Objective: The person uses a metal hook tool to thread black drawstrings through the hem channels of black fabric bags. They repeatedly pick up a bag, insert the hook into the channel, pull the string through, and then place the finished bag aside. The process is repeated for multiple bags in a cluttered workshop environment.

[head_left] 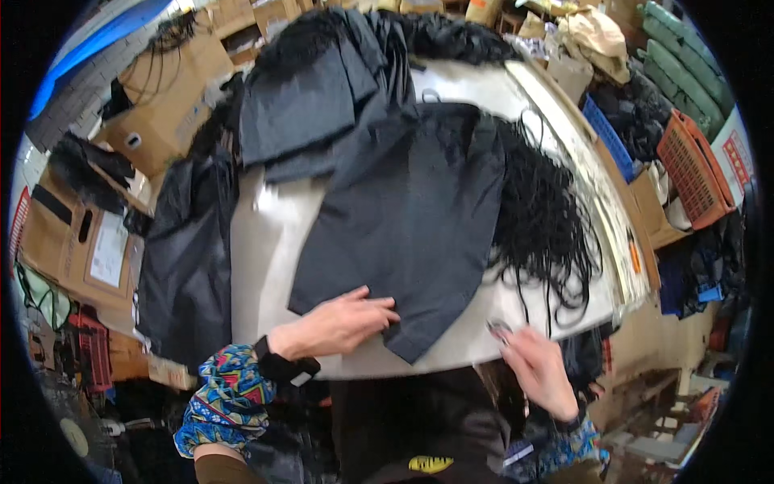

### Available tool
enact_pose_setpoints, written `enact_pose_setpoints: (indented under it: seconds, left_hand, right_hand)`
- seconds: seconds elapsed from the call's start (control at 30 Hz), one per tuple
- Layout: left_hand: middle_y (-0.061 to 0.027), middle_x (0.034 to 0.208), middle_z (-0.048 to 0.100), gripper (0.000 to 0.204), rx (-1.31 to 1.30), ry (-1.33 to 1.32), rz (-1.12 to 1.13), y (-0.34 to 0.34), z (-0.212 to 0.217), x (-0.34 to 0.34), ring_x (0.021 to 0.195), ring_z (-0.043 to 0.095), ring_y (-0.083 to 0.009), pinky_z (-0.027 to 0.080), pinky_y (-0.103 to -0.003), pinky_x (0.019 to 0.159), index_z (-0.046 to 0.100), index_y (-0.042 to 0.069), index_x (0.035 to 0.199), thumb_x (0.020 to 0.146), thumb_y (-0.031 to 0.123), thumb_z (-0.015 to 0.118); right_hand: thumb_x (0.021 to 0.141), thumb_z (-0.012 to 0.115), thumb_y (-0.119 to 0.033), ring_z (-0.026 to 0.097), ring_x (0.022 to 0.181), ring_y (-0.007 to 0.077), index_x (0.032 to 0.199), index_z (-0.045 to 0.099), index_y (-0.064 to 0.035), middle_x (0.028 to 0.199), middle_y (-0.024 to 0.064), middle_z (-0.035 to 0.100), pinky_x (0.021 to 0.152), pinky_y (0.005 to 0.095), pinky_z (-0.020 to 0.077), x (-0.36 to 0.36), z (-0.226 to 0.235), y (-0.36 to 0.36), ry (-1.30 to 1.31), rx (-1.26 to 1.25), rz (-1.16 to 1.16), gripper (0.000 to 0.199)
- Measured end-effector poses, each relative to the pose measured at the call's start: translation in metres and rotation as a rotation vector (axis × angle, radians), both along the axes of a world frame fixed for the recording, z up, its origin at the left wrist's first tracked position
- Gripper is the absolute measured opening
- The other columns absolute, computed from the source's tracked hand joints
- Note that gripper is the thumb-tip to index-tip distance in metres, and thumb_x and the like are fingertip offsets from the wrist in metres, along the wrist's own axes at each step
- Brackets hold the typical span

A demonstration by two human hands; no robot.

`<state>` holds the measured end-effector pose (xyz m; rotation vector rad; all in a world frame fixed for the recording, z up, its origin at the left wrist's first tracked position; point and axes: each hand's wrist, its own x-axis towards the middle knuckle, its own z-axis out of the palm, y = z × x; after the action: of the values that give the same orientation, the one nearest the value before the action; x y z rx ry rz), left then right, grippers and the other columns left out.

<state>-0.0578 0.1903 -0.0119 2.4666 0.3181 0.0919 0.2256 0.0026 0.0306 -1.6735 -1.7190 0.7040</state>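
A dark piece of cloth [411,210], apparently part of a garment, lies spread on the white tabletop [274,242], its lower corner near the front edge. My left hand [343,323] rests flat on the cloth's lower left part, fingers stretched out. To the right, near the table's front edge, my right hand [538,367] is closed round a small metal tool [499,329] that looks like thread snips; most of it is hidden by the fingers. A tangle of black cords [548,230] lies along the cloth's right side, apart from both hands.
Folded black cloth [298,105] is piled at the back left, and more black cloth [189,250] hangs over the left edge. An orange-handled tool [633,252] lies at the right edge. Cardboard boxes [97,250] stand left; a blue crate [606,137] and an orange crate [695,173] stand right.
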Motion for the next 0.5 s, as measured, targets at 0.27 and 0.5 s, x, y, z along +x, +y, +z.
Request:
enact_pose_setpoints:
  seconds: [0.27, 0.5]
  left_hand:
    - [-0.0116, 0.085, 0.063, 0.017, 0.073, -0.279, 1.170, -0.135, -0.009, -0.033, 0.076, 0.060, -0.0194, 0.048, -0.030, 0.067, 0.062, -0.001, 0.096, 0.082, 0.007, 0.068]
    - [-0.0040, 0.065, 0.060, 0.022, -0.720, -0.532, 1.323, -0.164, -0.025, 0.040, 0.053, 0.051, -0.0047, 0.039, -0.022, 0.046, 0.060, -0.003, 0.082, 0.086, 0.016, 0.068]
  right_hand:
    - [0.090, 0.056, -0.007, 0.051, 0.062, 0.0292, 0.112, 0.059, 0.0001, 0.074, 0.0142, 0.047, 0.056, 0.0363, 0.0408, -0.051, -0.037, 0.003, 0.026, 0.098, 0.052, 0.024]
    - [0.090, 0.055, -0.003, 0.051, 0.062, 0.0187, 0.112, 0.062, 0.0014, 0.072, 0.0094, 0.053, 0.059, 0.0279, 0.0418, -0.066, -0.034, -0.010, 0.091, 0.031, 0.037, 0.024]
